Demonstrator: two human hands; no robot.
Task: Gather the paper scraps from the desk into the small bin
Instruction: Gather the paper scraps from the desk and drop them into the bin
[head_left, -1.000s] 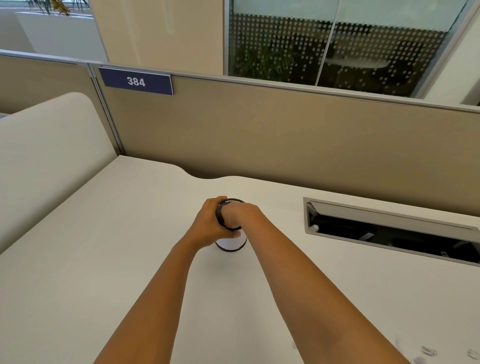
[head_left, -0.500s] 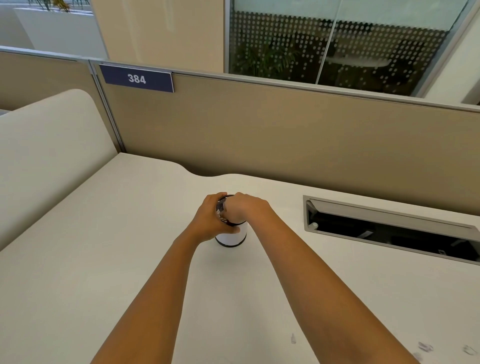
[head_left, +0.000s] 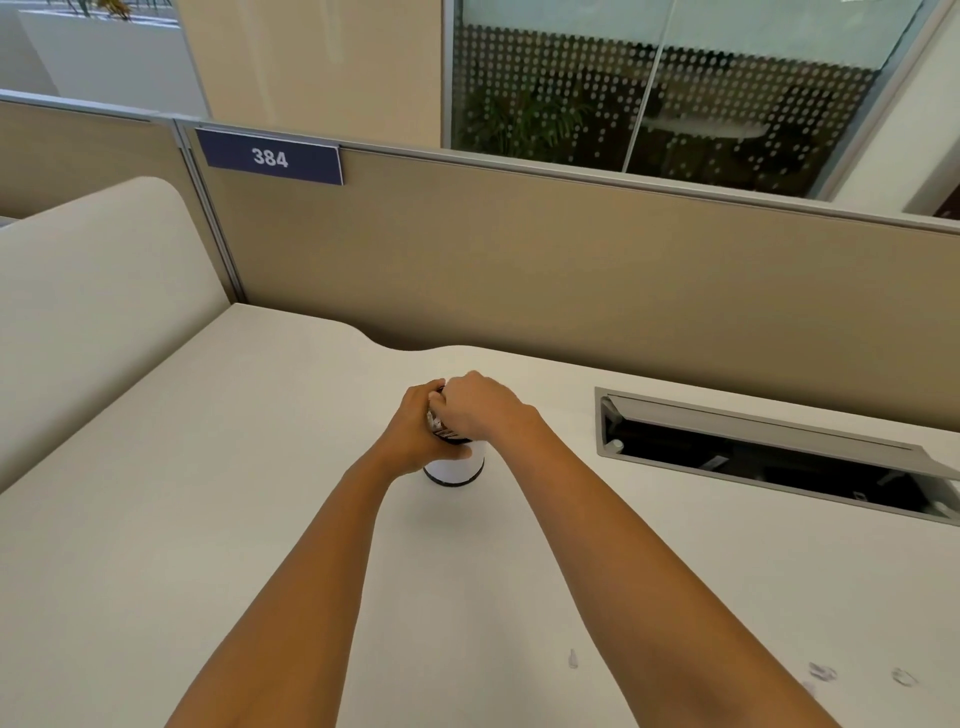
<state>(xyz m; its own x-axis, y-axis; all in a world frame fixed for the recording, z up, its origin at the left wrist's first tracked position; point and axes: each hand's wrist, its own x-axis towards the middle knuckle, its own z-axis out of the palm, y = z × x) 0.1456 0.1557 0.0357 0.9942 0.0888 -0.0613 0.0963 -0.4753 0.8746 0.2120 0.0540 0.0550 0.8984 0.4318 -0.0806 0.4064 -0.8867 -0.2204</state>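
A small white bin (head_left: 454, 470) with a black rim stands on the cream desk (head_left: 208, 519), a little behind the middle. My left hand (head_left: 415, 436) grips the bin's upper wall from the left. Over the bin's mouth sits my right hand (head_left: 480, 405), knuckles up, fingers curled down onto a wad of crumpled paper (head_left: 434, 419) that shows between the two hands. The inside of the bin is hidden. Loose paper scraps lie on the desk at the lower right: one small scrap (head_left: 573, 658) and two more (head_left: 822, 671), (head_left: 902, 676) further right.
A cable hatch (head_left: 779, 457) with its grey flap raised is sunk into the desk to the right of the bin. A tan partition (head_left: 519, 270) with a "384" plate (head_left: 270, 157) closes off the back. A cream side divider (head_left: 93, 291) stands on the left.
My right hand has come up from inside the bin's mouth and now covers its top. The black rim, plain a second ago, is mostly hidden. More scraps show at the lower right.
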